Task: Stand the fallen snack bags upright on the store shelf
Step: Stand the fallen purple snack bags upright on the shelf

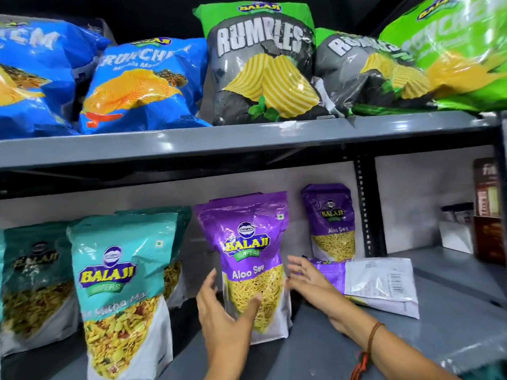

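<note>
A purple Aloo Sev bag [252, 259] stands upright at the middle of the lower grey shelf [452, 319]. My left hand [222, 316] is spread at its lower left edge, thumb across the bag's front. My right hand [307, 275] hovers with fingers apart just beside its right edge. Another purple bag [378, 283] lies flat on its face behind my right hand, white back and barcode up. A third Aloo Sev bag [330, 220] stands upright against the back wall.
Teal Khatta Mitha Mix bags [120, 286] stand at the left of the lower shelf. A black upright post [366, 209] divides the back. Brown boxes [489, 215] sit at far right. The upper shelf [247, 141] carries blue, grey and green chip bags.
</note>
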Available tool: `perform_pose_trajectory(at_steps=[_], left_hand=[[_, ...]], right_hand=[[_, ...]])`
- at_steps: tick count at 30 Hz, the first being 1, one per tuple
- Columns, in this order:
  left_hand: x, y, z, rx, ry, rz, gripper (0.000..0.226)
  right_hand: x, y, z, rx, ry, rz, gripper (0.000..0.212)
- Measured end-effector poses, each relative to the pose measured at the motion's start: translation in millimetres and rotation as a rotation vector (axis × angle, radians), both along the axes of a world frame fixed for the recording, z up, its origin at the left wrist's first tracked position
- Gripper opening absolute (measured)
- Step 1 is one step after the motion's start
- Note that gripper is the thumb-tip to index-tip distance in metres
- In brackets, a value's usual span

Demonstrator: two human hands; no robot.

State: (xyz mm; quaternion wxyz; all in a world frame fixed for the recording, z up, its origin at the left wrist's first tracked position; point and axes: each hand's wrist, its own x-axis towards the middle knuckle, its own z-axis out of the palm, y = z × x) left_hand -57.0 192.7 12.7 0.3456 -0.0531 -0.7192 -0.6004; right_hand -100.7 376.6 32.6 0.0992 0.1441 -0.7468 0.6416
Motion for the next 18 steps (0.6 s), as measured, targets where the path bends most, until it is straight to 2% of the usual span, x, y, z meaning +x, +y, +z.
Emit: perform_pose_trajectory(at_steps=[3, 5, 8, 9, 11, 12, 14, 16, 17, 18], left_hand=[[25, 45, 19, 0.123, 0.102, -0.165, 0.095], [33, 80, 26, 0.236, 0.027, -0.340, 0.083], [30, 127, 22, 0.419, -0.189, -0.539, 0.073], [29, 138, 17, 0.451, -0.255, -0.596, 0.074], [21, 161, 8, 0.570, -0.423, -0.646, 0.078], [15, 170, 4, 0.644, -0.494, -0.661, 0.075], [9, 187, -1, 0.671, -0.584, -0.692, 0.067], [0, 200, -5, 0.636, -0.618, -0.749, 0.066], [-1, 208, -4, 0.647, -0.641, -0.757, 0.054], [-3, 217, -4, 0.630, -0.671, -0.727, 0.041]], right_hand=[[0, 25, 23, -0.005, 0.175, -0.174, 0.040], [-4, 53, 37, 0.035, 0.249, -0.262, 0.036], [-16, 110, 55, 0.113, 0.246, -0.357, 0.028], [-24, 132, 56, 0.184, 0.219, -0.405, 0.021], [-37, 174, 57, 0.466, 0.112, -0.502, 0.006], [-44, 191, 58, 0.646, 0.013, -0.523, 0.013], [-63, 222, 52, 0.926, -0.174, -0.442, 0.036], [-72, 237, 50, 1.059, -0.286, -0.287, 0.054], [-75, 240, 47, 1.036, -0.351, -0.170, 0.055], [-75, 241, 44, 0.928, -0.395, -0.078, 0.054]])
